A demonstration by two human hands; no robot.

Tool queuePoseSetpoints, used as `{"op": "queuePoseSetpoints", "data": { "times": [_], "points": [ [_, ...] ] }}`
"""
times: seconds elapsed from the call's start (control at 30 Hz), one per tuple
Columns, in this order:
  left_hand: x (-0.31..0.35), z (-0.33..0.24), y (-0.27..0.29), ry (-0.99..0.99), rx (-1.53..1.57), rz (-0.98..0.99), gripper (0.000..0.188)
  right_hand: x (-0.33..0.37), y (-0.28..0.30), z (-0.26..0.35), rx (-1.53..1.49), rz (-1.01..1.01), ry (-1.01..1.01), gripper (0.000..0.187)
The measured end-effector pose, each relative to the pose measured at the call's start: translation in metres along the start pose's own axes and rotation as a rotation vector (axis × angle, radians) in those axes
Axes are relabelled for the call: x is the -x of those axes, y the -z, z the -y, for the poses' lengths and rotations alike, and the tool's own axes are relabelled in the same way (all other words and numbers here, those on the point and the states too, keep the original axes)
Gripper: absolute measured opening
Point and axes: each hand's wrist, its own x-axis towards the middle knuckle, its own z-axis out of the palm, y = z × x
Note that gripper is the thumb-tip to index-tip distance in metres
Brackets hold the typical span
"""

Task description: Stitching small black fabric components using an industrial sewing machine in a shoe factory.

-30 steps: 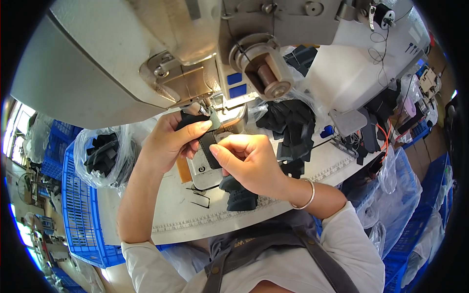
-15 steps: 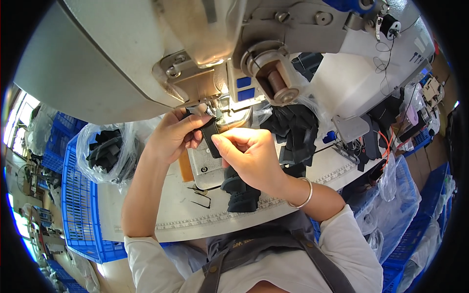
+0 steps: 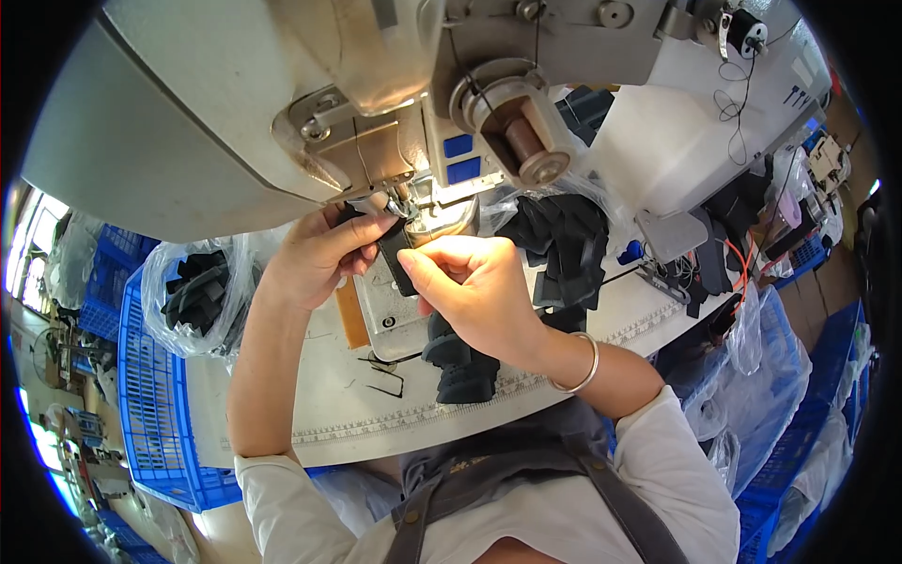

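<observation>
Head view, both hands' fingers pinching black fabric strip, long axis seemingly toward needle, left hand, right hand.

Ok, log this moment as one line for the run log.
left hand: pinching black fabric piece under sewing machine needle | right hand: pinching same piece | table: black pieces stacked
</observation>
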Motion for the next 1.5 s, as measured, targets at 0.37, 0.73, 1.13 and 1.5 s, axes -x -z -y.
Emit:
{"op": "queuePoseSetpoints", "data": {
  "times": [0.37,0.73,1.13,1.5],
  "points": [
    [-0.005,0.001,0.006,0.016,0.018,-0.004,0.018,-0.001,-0.002,0.004,0.031,-0.028,-0.012,0.025],
    [-0.005,-0.003,0.001,-0.022,-0.017,-0.038,0.017,-0.001,-0.003,0.003,0.029,-0.031,0.0,0.028],
    [-0.004,-0.002,0.004,0.046,0.036,0.035,0.017,0.007,-0.003,0.004,-0.035,-0.044,-0.038,0.024],
    [0.039,-0.017,0.037,-0.172,-0.571,-0.504,0.031,0.022,0.042,-0.001,0.223,0.11,0.025,0.019]
  ]
}}
